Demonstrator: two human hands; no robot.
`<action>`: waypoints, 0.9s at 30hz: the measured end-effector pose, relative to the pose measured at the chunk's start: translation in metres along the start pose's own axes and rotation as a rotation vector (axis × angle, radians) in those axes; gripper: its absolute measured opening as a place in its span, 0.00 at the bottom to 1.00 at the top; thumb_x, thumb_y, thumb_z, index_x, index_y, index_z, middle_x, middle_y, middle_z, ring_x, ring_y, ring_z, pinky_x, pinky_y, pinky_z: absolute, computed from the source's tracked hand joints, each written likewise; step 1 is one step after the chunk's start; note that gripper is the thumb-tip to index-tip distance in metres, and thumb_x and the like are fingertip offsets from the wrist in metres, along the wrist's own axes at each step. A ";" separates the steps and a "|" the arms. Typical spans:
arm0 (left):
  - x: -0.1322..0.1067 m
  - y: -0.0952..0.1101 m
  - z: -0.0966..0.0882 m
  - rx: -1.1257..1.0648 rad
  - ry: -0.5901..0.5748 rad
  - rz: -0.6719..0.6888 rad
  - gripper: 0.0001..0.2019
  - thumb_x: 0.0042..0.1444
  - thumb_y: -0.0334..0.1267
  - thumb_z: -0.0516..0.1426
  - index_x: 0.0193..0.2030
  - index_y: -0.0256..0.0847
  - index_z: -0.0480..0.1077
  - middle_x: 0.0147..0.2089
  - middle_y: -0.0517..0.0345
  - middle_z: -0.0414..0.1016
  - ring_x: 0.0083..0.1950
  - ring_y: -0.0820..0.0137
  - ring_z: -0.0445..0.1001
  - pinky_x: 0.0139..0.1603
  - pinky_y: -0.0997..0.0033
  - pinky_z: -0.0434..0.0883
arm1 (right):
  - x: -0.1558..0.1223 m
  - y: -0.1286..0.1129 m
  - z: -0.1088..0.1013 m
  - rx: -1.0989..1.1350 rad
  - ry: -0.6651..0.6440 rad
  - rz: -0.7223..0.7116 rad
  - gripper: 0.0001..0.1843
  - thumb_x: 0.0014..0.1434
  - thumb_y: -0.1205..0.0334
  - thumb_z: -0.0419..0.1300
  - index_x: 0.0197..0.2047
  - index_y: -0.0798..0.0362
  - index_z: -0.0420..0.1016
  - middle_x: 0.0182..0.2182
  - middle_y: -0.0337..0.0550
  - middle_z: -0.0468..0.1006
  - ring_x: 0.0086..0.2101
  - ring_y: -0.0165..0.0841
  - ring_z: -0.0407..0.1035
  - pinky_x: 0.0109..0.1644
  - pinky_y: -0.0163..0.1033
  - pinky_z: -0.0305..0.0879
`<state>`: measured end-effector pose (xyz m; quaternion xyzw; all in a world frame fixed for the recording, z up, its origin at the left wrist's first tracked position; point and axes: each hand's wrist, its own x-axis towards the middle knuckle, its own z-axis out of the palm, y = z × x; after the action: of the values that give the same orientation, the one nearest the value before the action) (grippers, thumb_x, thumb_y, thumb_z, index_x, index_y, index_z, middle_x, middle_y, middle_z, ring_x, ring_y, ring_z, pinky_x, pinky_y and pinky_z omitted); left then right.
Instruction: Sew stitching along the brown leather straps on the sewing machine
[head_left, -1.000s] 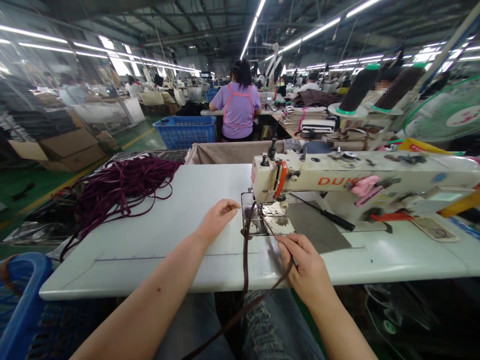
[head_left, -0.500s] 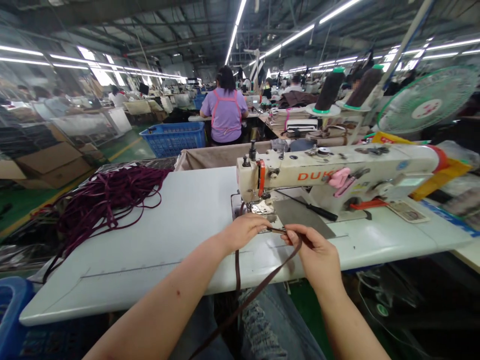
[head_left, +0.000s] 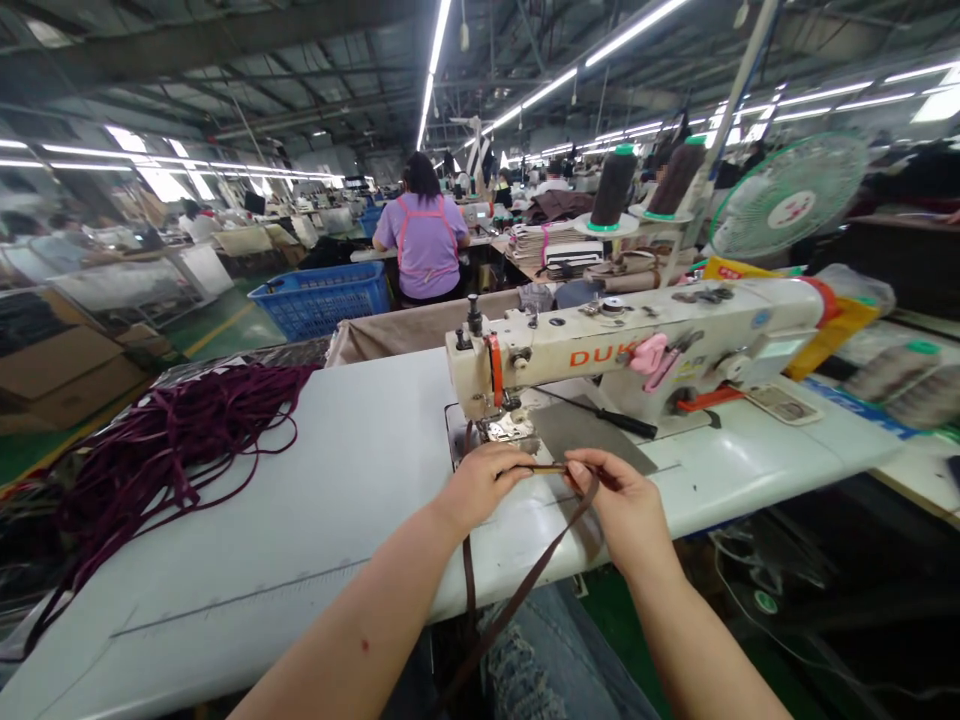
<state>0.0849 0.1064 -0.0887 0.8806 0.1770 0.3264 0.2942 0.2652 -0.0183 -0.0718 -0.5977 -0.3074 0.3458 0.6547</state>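
My left hand (head_left: 484, 482) and my right hand (head_left: 621, 500) are both pinched on a narrow dark brown strap (head_left: 525, 585), holding a short stretch of it taut between them just in front of the needle plate (head_left: 508, 430) of a cream sewing machine (head_left: 637, 345). Two lengths of the strap hang down from my hands over the edge of the white table (head_left: 300, 500) toward my lap. Both hands hover a little above the table top.
A tangled heap of maroon straps (head_left: 161, 450) lies at the table's left. A screwdriver (head_left: 611, 420) and a grey mat lie under the machine arm. Behind stand thread cones (head_left: 613, 185), a fan (head_left: 787, 195), a blue basket (head_left: 322, 295) and a seated person in purple (head_left: 424, 240).
My left hand came in from the table's middle to join the right one on the strap, and both lifted it in front of the needle. The camera view shifted left and down.
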 end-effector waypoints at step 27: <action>0.004 -0.001 0.004 -0.059 0.009 -0.061 0.07 0.67 0.39 0.63 0.45 0.44 0.84 0.41 0.54 0.83 0.44 0.66 0.79 0.50 0.67 0.76 | 0.000 0.002 0.004 0.152 0.029 0.100 0.32 0.35 0.39 0.83 0.37 0.51 0.85 0.36 0.43 0.82 0.34 0.35 0.76 0.45 0.40 0.78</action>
<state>0.0907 0.1077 -0.0899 0.8644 0.1956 0.3261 0.3290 0.2616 -0.0155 -0.0729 -0.5656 -0.2407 0.3916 0.6847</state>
